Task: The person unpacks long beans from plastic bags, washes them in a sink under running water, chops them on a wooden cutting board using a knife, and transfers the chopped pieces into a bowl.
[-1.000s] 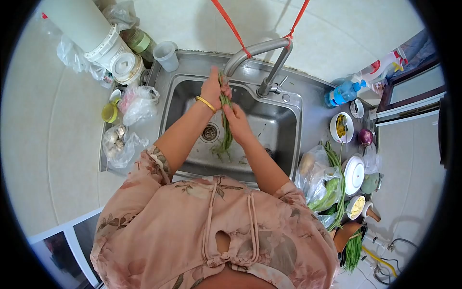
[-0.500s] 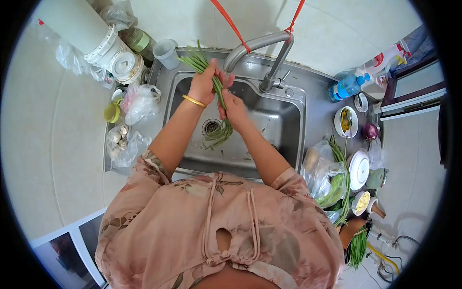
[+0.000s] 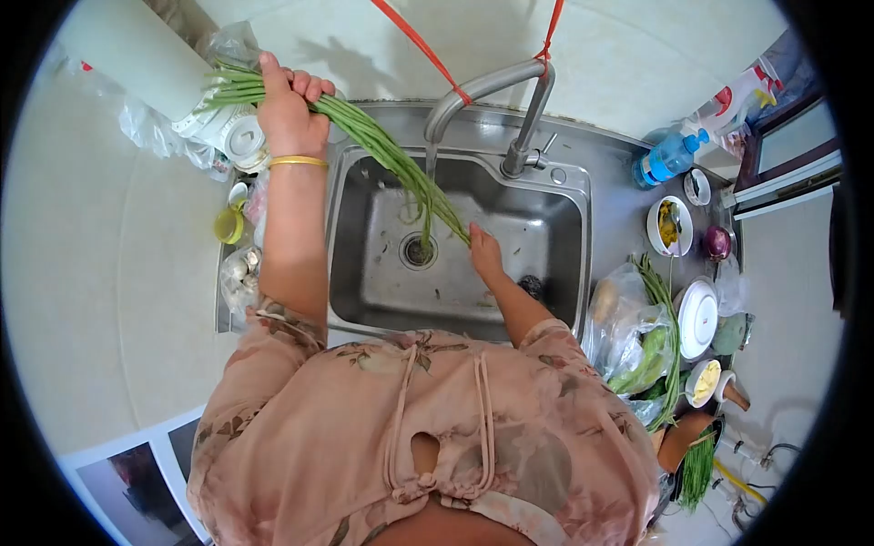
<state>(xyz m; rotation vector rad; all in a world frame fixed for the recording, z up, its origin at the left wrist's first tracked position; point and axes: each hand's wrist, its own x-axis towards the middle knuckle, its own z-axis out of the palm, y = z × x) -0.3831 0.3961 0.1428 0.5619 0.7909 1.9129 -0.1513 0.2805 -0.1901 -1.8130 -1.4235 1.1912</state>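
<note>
A bundle of green long beans point(image 3: 378, 146) stretches slantwise over the sink point(image 3: 364, 296), from upper left down to the middle. My left hand point(image 3: 296, 109) is wrapped round the bundle near its upper end, raised beyond the sink's left rim. Lower down, my right hand point(image 3: 485, 255) pinches the thin ends of some beans above the basin. Other bean ends hang loose toward the drain point(image 3: 419, 250). Water runs from the faucet point(image 3: 487, 86) in a thin stream beside the beans. Small green bits lie on the basin floor.
On the right counter are a bottle of blue liquid point(image 3: 669, 161), a bowl with a spoon point(image 3: 669, 227), a purple onion point(image 3: 717, 242), a white plate point(image 3: 697, 318) and bagged vegetables point(image 3: 628, 328). Garlic in a bag point(image 3: 241, 273) lies left. Red straps point(image 3: 423, 50) hold the faucet.
My left hand has moved up and left with the long beans. My right hand has shifted right and down to their ends, so the bundle is now stretched out. A water stream now shows.
</note>
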